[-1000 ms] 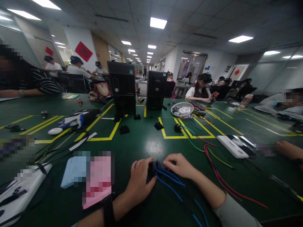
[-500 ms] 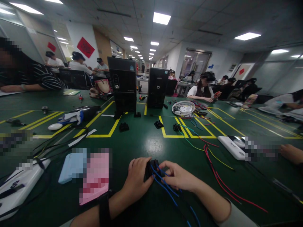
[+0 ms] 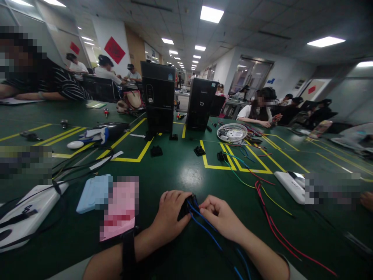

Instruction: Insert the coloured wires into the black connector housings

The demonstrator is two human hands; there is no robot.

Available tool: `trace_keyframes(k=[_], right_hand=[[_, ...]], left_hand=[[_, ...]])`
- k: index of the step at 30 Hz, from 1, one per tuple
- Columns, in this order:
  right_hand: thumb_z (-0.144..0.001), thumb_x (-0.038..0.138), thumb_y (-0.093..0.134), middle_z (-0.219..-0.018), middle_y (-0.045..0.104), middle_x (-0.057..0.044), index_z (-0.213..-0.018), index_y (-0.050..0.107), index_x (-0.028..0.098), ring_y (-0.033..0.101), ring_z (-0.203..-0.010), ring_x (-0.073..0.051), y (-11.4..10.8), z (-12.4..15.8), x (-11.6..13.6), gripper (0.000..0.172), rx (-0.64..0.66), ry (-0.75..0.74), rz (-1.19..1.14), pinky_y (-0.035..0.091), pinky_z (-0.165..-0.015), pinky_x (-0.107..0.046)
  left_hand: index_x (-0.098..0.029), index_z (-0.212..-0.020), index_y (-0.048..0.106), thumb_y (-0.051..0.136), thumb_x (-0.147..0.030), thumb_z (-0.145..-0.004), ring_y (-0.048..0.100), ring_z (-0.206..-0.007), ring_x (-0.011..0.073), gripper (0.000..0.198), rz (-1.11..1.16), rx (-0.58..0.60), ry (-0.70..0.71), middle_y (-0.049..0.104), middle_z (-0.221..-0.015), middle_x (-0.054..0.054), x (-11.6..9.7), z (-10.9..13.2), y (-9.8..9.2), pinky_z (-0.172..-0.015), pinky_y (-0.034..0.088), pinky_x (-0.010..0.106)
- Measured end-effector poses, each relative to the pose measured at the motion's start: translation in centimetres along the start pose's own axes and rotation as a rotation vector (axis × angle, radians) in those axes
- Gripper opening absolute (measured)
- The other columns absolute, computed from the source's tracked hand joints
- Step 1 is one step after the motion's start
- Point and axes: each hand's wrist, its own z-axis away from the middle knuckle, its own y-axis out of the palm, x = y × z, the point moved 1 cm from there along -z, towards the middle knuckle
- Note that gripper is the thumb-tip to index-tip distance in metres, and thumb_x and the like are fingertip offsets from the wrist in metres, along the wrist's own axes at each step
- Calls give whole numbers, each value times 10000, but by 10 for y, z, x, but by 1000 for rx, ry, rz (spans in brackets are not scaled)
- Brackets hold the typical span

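Low in the middle, my left hand (image 3: 171,213) is closed round a small black block (image 3: 184,210), which looks like a terminal block or socket. Its fingers cover most of the block. Blue wires (image 3: 210,234) run from the block down toward the table's near edge. On the block's right side my right hand (image 3: 220,216) pinches a blue wire close to where it meets the block. The wire's end is hidden by the block and fingers.
Red wires (image 3: 272,225) lie to the right, beside a white power bank (image 3: 288,186). A pink packet (image 3: 121,210) and a light-blue case (image 3: 94,193) lie left. Ahead are small black blocks (image 3: 199,151), a white basket (image 3: 232,133) and two black computer towers (image 3: 159,101).
My right thumb and fingers have closed more tightly on the blue wire at the block. The view has tilted slightly; my left hand keeps its hold.
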Motion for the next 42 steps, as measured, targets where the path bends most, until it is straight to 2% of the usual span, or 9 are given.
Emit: trace_keyframes(k=[4,9,12,16,19,24,29,37,42], right_hand=[[-837,301,550,-536,370,100,-852,506,166,314,-467,-69,-4,-2,-4,143,87,6,-3,236,-449,-192],[-854,320,536,-548,424,72,-898,550,163,376,-503,-85,-10,-3,-7,164,20,11,203,270,-484,-204],[-859,401,532,-547,391,61,-754,553,153,340,-500,-81,-10,-2,-3,270,-12,19,144,245,-472,-211],[-839,485,554,-534,356,66,-726,542,154,299,-484,-76,-9,1,3,349,-59,26,38,216,-458,-216],[-829,512,559,-533,368,65,-734,547,159,305,-480,-75,-7,3,4,365,-17,37,24,218,-457,-215],[-824,432,565,-532,395,61,-732,567,154,324,-477,-77,-8,0,-1,293,120,51,166,235,-452,-206],[-839,355,543,-546,442,43,-745,597,153,365,-501,-84,-16,-2,-2,230,103,43,320,262,-458,-196],[-834,484,541,-549,402,49,-744,585,145,329,-499,-84,-16,2,4,353,2,46,105,245,-466,-215],[-835,473,560,-541,378,63,-766,584,147,310,-490,-76,-7,3,2,335,112,33,55,219,-461,-213]], left_hand=[[-270,-1211,477,598,-255,-779,492,-1120,285,448,-10,-4,6,578,-1165,55,1,1,1,-1011,290,529],[-208,-1213,445,610,-244,-768,481,-1128,290,476,11,-49,-23,563,-1177,92,4,2,4,-1021,279,534],[-224,-1146,476,608,-237,-768,490,-1098,282,400,30,-34,-19,571,-1138,76,3,2,4,-1007,286,531],[-239,-1135,474,626,-229,-750,490,-1088,284,414,47,-36,-17,570,-1127,69,1,1,1,-1003,281,533],[-243,-1126,476,629,-222,-737,496,-1082,288,418,57,-32,-17,573,-1119,70,-1,0,0,-1002,278,536],[-232,-1095,482,627,-213,-729,498,-1083,284,394,60,-27,-41,574,-1106,68,-2,-1,-1,-1006,274,527],[-231,-1096,478,631,-218,-723,501,-1075,278,404,60,-30,-39,573,-1101,68,-3,-1,-2,-998,282,513],[-234,-1100,479,627,-221,-725,506,-1069,279,404,62,-31,-41,570,-1106,68,-4,0,-2,-992,290,509],[-235,-1104,471,625,-218,-723,496,-1083,281,410,62,-24,-37,562,-1116,68,-3,0,-2,-1007,273,516]])
